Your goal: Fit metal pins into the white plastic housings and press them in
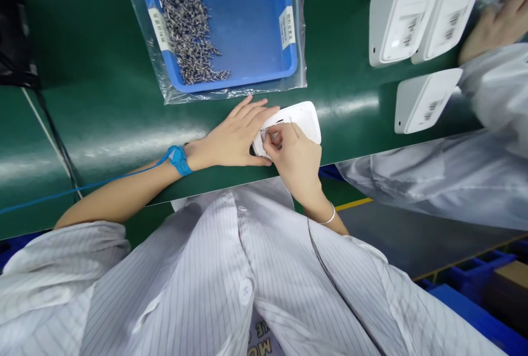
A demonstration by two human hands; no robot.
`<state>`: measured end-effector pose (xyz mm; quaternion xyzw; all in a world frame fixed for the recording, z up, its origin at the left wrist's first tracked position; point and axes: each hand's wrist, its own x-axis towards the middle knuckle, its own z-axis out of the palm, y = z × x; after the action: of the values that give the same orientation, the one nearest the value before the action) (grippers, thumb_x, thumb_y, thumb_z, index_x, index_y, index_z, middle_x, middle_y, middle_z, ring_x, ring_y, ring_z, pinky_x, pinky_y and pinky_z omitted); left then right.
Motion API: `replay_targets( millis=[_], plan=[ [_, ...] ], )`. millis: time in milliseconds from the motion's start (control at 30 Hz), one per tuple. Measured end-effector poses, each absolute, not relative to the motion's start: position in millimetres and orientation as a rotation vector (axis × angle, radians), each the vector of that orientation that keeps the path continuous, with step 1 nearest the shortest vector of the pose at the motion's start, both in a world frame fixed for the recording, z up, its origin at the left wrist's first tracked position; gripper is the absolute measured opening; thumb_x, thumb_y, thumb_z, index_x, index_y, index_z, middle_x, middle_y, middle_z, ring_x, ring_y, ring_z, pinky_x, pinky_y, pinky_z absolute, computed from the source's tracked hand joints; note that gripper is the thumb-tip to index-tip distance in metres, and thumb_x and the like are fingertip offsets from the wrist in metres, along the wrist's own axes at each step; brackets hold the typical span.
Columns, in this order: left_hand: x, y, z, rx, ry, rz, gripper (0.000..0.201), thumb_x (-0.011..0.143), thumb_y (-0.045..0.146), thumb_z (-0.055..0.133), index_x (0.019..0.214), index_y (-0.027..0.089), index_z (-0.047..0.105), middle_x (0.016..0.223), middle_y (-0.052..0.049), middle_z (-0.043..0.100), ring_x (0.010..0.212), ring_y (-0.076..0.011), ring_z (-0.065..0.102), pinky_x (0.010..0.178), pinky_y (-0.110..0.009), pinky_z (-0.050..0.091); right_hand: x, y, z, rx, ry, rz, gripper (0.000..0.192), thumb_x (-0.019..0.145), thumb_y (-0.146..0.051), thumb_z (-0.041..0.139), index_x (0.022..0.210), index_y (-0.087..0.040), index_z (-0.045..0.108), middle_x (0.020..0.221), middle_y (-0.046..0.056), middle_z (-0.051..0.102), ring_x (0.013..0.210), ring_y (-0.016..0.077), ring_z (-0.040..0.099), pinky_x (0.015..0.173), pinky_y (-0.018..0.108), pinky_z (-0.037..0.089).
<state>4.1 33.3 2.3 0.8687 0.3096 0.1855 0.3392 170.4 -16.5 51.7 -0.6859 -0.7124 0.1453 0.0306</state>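
A white plastic device (307, 116) lies on the green bench in front of me, with small dark marks or slots on its upper face. My left hand (233, 133), wearing a blue wrist strap (179, 160), rests against the device's left end. Its fingers are stretched out, the index along the far edge and the thumb near the close edge. Over the device, my right hand (296, 160) is closed in a pinch, thumb against curled fingers. Whatever sits between those fingertips is too small or hidden to name. The right hand covers much of the device's near side.
Beyond my hands, a blue tray (247, 31) of small metal screws (185, 31) sits on a clear plastic bag (303, 42). Several white devices (406, 20) stand at the right, beside a co-worker's hand (495, 28). A blue cord (82, 186) runs left from my wrist strap.
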Motion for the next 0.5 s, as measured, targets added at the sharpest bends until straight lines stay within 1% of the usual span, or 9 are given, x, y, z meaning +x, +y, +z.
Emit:
replay_targets(
  millis=[167,367,500],
  plan=[
    [5.8,31.1,0.9,2.262,0.815,0.500,0.108,0.077,0.069,0.073,0.155,0.009,0.027,0.153,-0.023,0.042,0.149,-0.0396,0.030,0.126,-0.060,0.014,170.6,-20.4,48.0,-2.047,-2.207,0.413,0.031,0.101,-0.041,0.047,0.101,-0.021,0.070,0.088,0.000,0.068,0.073,0.0104,0.059,0.056,0.029,0.022],
    [5.7,30.5,3.0,2.252,0.799,0.510,0.105,0.079,0.066,0.072,0.156,0.012,0.025,0.154,-0.021,0.041,0.149,-0.0399,0.029,0.126,-0.062,0.014,169.1,-20.2,50.1,-2.062,-2.206,0.409,0.029,0.100,-0.042,0.051,0.099,-0.022,0.071,0.085,-0.001,0.070,0.069,0.0103,0.060,0.056,0.028,0.022],
    [5.1,30.2,4.5,2.259,0.782,0.511,0.104,0.079,0.062,0.072,0.156,0.011,0.024,0.154,-0.020,0.041,0.150,-0.0405,0.028,0.126,-0.061,0.012,167.2,-18.0,52.4,-2.062,-2.296,0.409,0.032,0.102,-0.043,0.047,0.102,-0.020,0.070,0.083,0.000,0.071,0.064,0.0120,0.060,0.055,0.028,0.021]
  ],
)
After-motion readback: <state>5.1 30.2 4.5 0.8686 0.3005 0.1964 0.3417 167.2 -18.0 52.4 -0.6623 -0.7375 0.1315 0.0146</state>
